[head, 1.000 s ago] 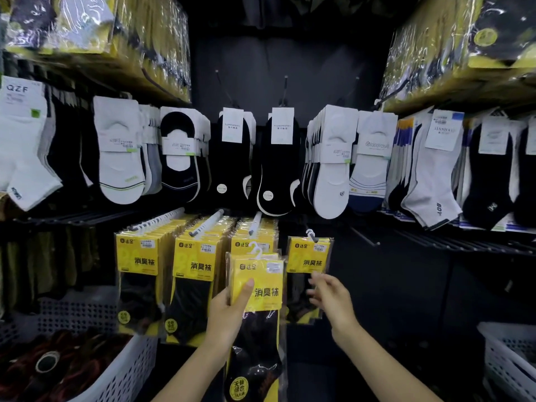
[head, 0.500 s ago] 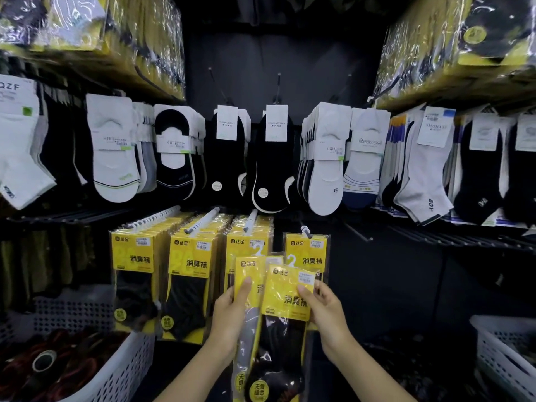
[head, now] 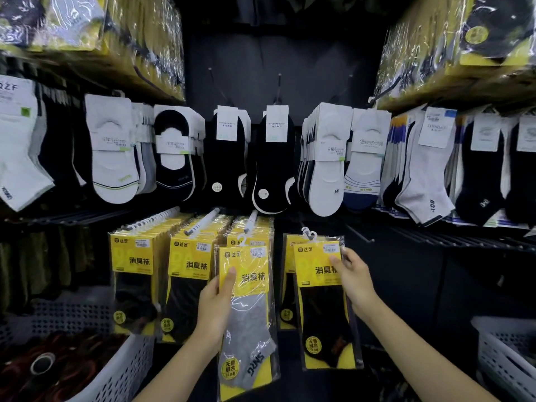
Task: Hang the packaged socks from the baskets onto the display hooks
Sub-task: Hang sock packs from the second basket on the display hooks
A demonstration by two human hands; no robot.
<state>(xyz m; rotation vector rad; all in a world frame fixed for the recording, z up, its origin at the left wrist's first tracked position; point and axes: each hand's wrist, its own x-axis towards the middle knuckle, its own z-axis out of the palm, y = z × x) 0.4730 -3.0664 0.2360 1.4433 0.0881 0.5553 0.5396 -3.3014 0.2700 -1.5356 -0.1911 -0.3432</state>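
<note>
We're eyeing the left basket (head: pixel 124 369) first, white perforated plastic with dark reddish stuff in it that we can't make out. Next along, three full rows of yellow packs (head: pixel 132 258) are hanging, so this section is looking mostly done. Our left hand (head: pixel 214 309) is curling thumb and fingers round the grey-sock pack (head: pixel 246 300), crinkly glossy film over a stiff yellow card, waiting in front of the third row. Our right hand (head: pixel 353 280) is pinching the top corner of the black-sock pack (head: pixel 322 303), bringing its white plastic hanger (head: pixel 311 235) up where just one other pack (head: pixel 287 285) is hanging; the metal hook there is too dark to see, so we can't tell if it's on. The right basket (head: pixel 499 358) is sitting at the edge with its contents hidden; we're guessing plenty is left.
</note>
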